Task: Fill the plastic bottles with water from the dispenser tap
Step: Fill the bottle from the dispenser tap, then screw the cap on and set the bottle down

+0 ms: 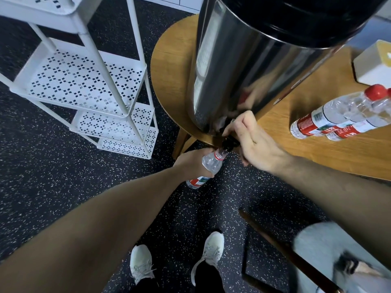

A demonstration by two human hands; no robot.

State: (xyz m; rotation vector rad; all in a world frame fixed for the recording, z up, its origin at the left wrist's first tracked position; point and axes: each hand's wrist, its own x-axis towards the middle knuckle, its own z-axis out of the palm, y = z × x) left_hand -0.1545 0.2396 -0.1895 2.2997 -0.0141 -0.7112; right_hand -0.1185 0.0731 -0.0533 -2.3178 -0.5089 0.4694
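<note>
Your forearms [110, 210] are bare, with no sleeves, watch or rings visible. You wear pale, off-white lace-up sneakers [211, 252] with white laces, and dark trousers [208, 280] above them.

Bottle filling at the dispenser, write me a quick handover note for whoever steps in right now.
Left hand grips an uncapped plastic bottle, mouth held up under the black tap.
Right hand pinches the tap lever.
The steel dispenser stands at the edge of the wooden table.
Two capped bottles lie on their sides on the table; whether they are filled is unclear.
Done: first bottle positioned. How full it is cannot be seen.
Left: finish it, close the tap, handle the other two.
</note>
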